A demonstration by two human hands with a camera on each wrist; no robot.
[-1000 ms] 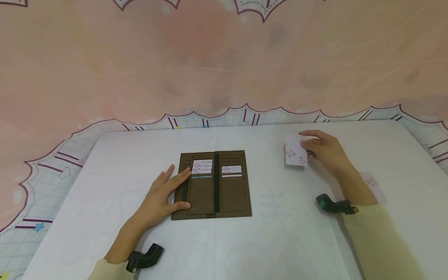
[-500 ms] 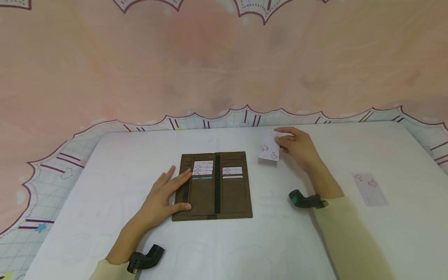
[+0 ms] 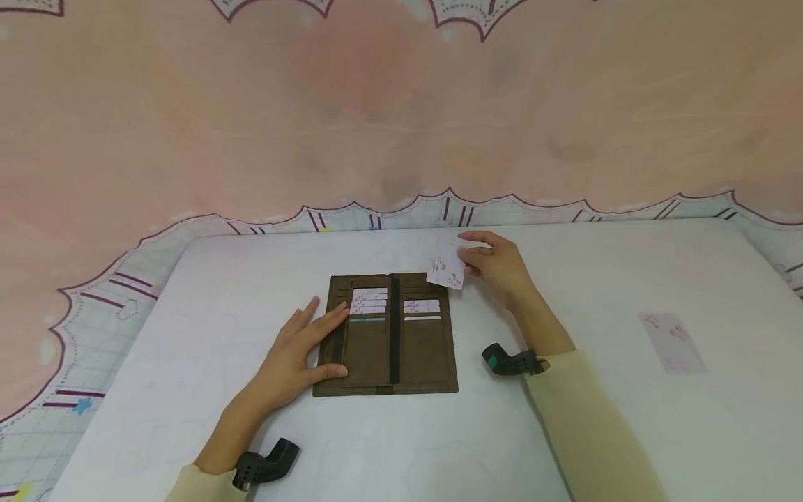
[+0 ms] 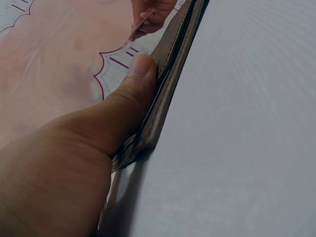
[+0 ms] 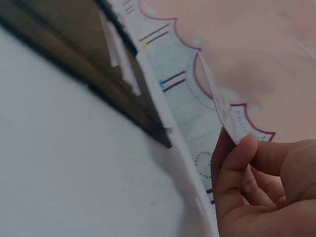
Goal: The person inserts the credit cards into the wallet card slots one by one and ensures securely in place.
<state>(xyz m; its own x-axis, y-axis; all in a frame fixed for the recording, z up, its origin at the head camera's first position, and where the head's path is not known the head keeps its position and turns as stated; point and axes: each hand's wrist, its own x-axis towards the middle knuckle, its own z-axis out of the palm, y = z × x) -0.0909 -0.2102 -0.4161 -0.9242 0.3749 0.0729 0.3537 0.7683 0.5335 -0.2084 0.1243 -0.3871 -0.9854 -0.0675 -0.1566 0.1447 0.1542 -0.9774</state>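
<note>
A brown wallet [image 3: 429, 355] lies open on the white table, with several printed cards [image 3: 369, 302] in its left slots and white cards [image 3: 422, 306] in its right ones. My left hand [image 3: 291, 355] rests with spread, straight fingers on the wallet's left edge. In the left wrist view the thumb [image 4: 131, 91] lies along that edge. My right hand [image 3: 498, 268] pinches a white card [image 3: 447, 263] with a pink print by its right side. The card overlaps the wallet's upper right corner in the head view, and the right wrist view shows the card [image 5: 217, 101] edge-on between thumb and fingers.
Another pale card [image 3: 673, 341] lies flat on the table at the right. Behind the table's far edge hangs a pinkish-orange patterned cloth [image 3: 376, 118] with a scalloped border. Each wrist wears a black camera mount, one at the left wrist [image 3: 266, 464].
My right hand has carried the pinched card leftward from the right of the wallet to its upper right corner. The left hand has stayed on the wallet.
</note>
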